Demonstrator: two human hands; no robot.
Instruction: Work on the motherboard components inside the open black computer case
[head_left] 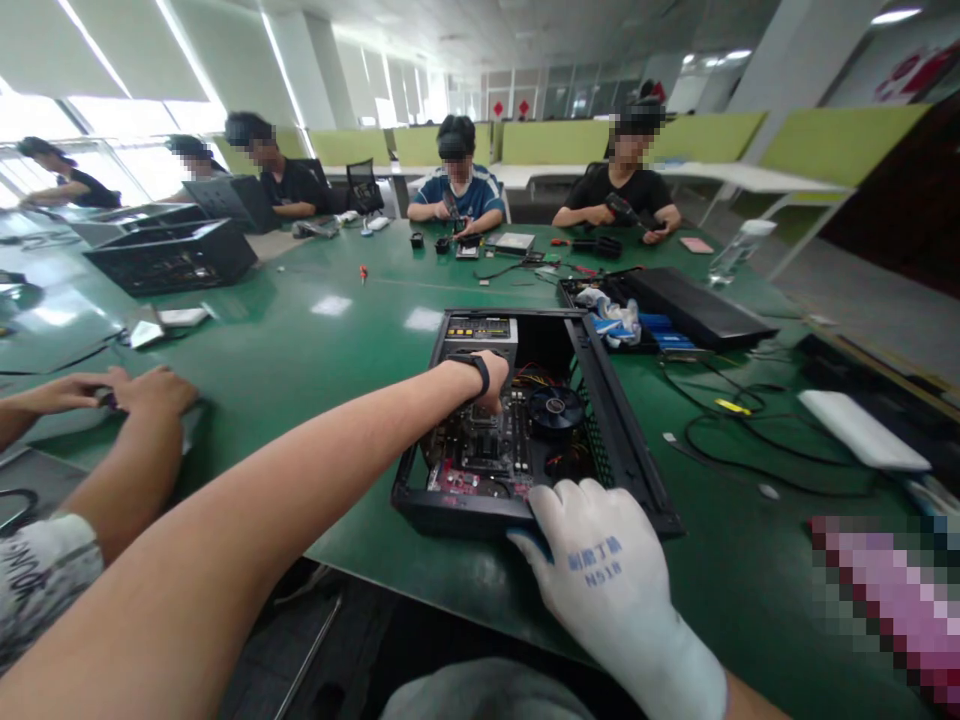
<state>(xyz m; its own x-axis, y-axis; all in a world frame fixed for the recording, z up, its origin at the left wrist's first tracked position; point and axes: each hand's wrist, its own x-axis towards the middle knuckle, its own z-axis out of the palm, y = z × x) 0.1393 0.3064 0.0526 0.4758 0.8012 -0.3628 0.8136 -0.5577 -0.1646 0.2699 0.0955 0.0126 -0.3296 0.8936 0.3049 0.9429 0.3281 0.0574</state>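
An open black computer case lies on its side on the green table in front of me. Inside are a motherboard, a round black fan and, at the far left corner, a power supply. My left hand, bare with a black band at the wrist, reaches into the case above the board near the power supply. Its fingers are curled, and whatever they grip is hidden. My right hand, in a white glove, is closed over the near edge of the case.
Beside me on the left are a co-worker's hands. Across the green table several people work on parts. To the right are a black panel, loose cables, a white block and a bottle.
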